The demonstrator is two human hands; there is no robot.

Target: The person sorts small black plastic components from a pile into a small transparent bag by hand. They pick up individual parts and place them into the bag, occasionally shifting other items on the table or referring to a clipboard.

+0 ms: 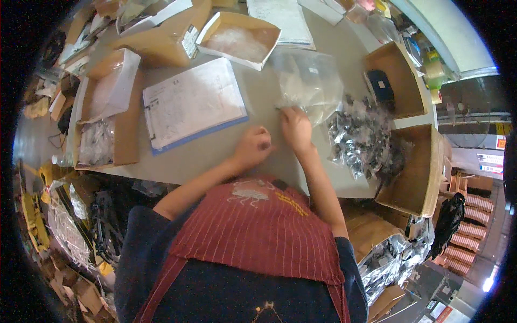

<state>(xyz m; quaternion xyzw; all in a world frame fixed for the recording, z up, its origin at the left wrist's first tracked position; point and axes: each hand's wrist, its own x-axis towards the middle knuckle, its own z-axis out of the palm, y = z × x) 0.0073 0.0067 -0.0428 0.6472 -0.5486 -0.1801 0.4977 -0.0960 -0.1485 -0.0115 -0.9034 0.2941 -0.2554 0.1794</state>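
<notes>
My left hand (253,146) is curled closed above the grey table (215,159), close to my apron. A small dark spot shows at its fingers; what it holds is too small to name. To its right and slightly farther off, my right hand (295,127) has its fingers pinched together. A small dark piece (278,109) shows at its fingertips, its kind unclear. Just beyond that hand lies a transparent plastic bag (309,81). On the right, a heap of small dark parts in transparent packets (358,137) spills from a tipped cardboard box (417,172).
A clipboard with papers (194,102) lies to the left. Beyond it stands a shallow white-edged box (239,40). At the far left, an open carton (126,137) contains small plastic bags. Another carton (406,81) at the right holds a dark blue object.
</notes>
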